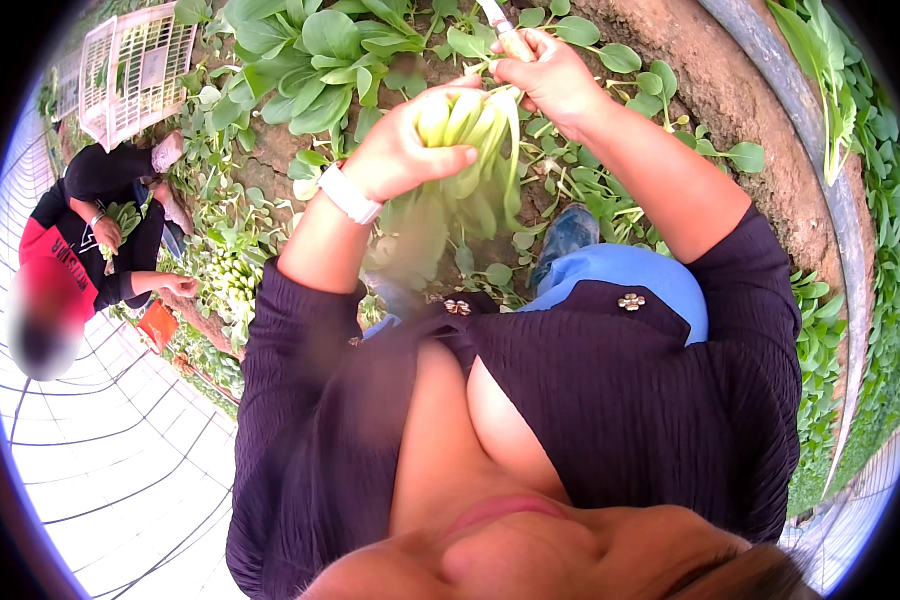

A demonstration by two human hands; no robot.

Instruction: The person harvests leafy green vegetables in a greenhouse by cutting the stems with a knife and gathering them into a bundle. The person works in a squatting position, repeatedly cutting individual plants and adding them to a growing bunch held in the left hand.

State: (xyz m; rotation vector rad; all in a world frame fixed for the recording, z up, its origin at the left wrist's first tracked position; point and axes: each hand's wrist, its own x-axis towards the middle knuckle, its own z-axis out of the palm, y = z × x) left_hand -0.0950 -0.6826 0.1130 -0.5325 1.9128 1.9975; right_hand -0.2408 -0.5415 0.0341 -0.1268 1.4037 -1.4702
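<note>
My left hand (409,139), with a white band on its wrist, grips a bunch of bok choy (465,124). The pale stalk bases point up and away, and the blurred leaves hang down towards my legs. In my right hand (551,82) is a knife (516,43) with a light handle; its blade runs out of the top of the view. The fingertips of this hand also touch the stalk ends of the bunch. Leafy bok choy plants (322,56) grow from the soil just beyond my left hand.
At left a co-worker (97,225) holds greens in one hand. A white plastic crate (135,71) stands at the upper left. Cut bok choy (232,281) lies in a pile near an orange item (157,325). A grey pipe (817,112) curves along the right. My boot (566,236) stands among low leaves.
</note>
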